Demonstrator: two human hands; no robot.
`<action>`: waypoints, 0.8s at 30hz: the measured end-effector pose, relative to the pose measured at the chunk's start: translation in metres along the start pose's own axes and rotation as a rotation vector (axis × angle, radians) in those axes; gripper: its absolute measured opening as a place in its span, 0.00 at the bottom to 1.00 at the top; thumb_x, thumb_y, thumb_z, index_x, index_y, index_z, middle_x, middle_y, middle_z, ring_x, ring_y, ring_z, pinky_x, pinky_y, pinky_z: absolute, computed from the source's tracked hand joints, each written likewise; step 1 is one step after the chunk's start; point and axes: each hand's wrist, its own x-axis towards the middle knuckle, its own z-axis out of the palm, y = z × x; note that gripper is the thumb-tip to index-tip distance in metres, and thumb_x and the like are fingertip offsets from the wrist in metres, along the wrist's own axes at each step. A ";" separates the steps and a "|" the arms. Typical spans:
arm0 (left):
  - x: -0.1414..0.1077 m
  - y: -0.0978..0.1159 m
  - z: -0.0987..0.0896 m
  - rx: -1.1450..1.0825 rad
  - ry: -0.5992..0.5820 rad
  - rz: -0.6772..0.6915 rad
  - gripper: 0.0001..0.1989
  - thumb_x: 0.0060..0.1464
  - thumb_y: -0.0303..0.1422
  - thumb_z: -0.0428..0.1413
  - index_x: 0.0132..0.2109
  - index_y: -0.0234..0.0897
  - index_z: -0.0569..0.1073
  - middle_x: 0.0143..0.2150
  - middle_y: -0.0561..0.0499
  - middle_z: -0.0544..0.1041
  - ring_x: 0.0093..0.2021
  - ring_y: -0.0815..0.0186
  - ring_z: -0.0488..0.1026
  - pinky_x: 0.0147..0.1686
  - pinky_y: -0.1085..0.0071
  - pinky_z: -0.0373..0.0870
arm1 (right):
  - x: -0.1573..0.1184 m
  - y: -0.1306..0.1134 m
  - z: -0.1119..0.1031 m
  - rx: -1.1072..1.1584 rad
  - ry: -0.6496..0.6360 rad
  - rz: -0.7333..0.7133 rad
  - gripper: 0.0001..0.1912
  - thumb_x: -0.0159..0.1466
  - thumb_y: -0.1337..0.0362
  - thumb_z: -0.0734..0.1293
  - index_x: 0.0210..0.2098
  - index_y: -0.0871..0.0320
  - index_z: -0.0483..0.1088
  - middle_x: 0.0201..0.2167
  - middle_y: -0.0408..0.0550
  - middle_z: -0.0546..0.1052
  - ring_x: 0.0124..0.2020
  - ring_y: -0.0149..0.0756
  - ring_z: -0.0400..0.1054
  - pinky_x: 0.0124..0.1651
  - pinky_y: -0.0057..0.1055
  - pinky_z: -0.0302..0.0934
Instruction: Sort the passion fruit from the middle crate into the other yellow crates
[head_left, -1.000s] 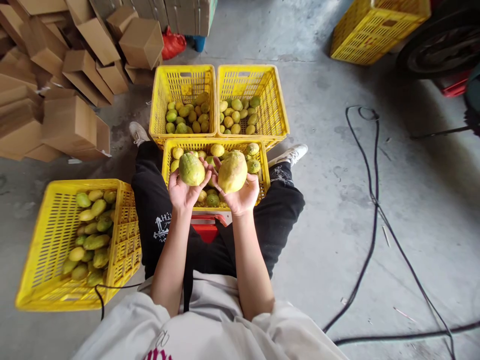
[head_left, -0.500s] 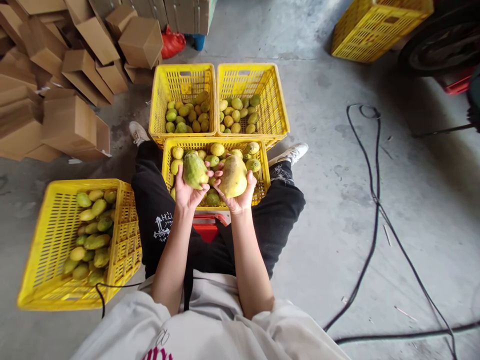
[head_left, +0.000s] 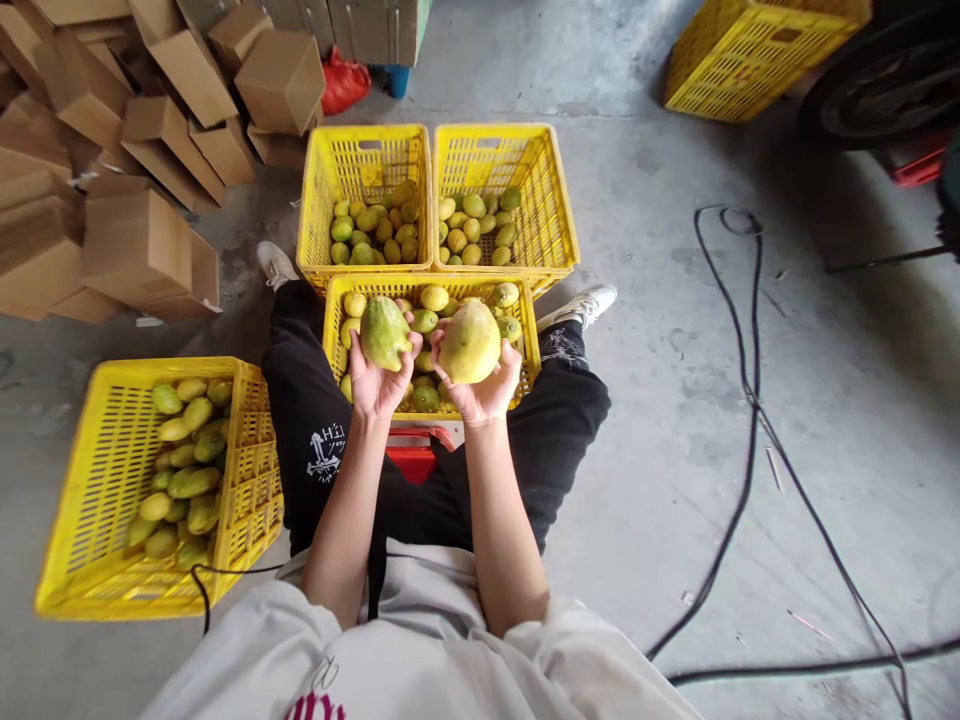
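Observation:
My left hand has its fingers wrapped round a green papaya with a yellowish tinge. In my right hand rests a paler, yellower papaya, cupped from below with the fingers round its sides. Both fruits are held side by side, apart from each other, above a yellow crate between my knees. Several yellow-green papayas lie in that crate, partly hidden behind my hands and the held fruit.
Two yellow crates with papayas stand just beyond. Another crate of papayas sits by my left leg. Cardboard boxes are heaped at the far left. A black cable loops over the floor on the right, near a wheel.
The yellow papaya has been turned in my right hand, showing a rounder side. The green papaya has shifted slightly up and left with my left hand. Both stay held.

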 end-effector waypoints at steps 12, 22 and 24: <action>-0.002 -0.002 0.001 0.054 0.035 -0.067 0.29 0.62 0.55 0.39 0.60 0.44 0.67 0.46 0.45 0.73 0.34 0.71 0.71 0.22 0.82 0.68 | 0.001 -0.002 -0.002 0.096 0.036 0.004 0.20 0.58 0.47 0.65 0.44 0.52 0.70 0.38 0.44 0.75 0.31 0.29 0.68 0.26 0.23 0.69; -0.002 -0.006 0.001 0.084 -0.038 -0.028 0.26 0.66 0.45 0.37 0.61 0.39 0.66 0.52 0.43 0.74 0.51 0.63 0.74 0.40 0.72 0.75 | 0.001 -0.002 -0.006 0.017 0.026 -0.030 0.23 0.57 0.52 0.66 0.50 0.56 0.68 0.48 0.52 0.76 0.47 0.41 0.72 0.41 0.40 0.75; -0.002 -0.007 0.001 0.084 -0.046 -0.005 0.27 0.66 0.48 0.36 0.59 0.40 0.68 0.54 0.44 0.73 0.52 0.64 0.73 0.36 0.76 0.74 | 0.002 -0.002 -0.008 0.034 0.011 -0.037 0.23 0.57 0.50 0.66 0.49 0.54 0.68 0.47 0.50 0.76 0.45 0.38 0.72 0.38 0.37 0.75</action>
